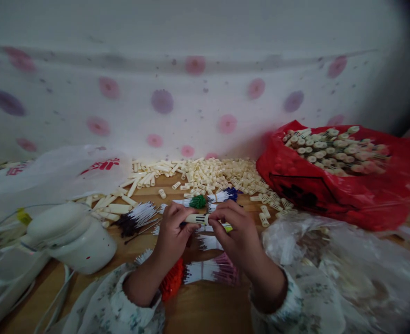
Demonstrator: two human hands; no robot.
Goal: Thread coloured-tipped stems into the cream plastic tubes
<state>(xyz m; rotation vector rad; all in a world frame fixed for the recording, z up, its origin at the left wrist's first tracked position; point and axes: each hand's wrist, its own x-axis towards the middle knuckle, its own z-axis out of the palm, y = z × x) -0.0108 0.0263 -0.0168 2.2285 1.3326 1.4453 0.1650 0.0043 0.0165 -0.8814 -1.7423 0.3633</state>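
My left hand [172, 232] and my right hand [237, 229] meet over the wooden table [205, 311], both pinched on one cream slotted tube [198, 218] held level between them. Under and around the hands lie bundles of thin white sticks with coloured tips: a green-tipped one [197, 202], a blue-tipped one [227, 195], a dark-tipped one [135, 218], an orange-tipped one [172, 280] and a pink-tipped one [215, 271].
A heap of small cream tubes [211, 174] lies behind the hands. A red bag [330, 190] of assembled pieces stands at the right, clear plastic bags [344, 260] in front of it. A white bag [58, 174] and a white rounded device [68, 236] sit left.
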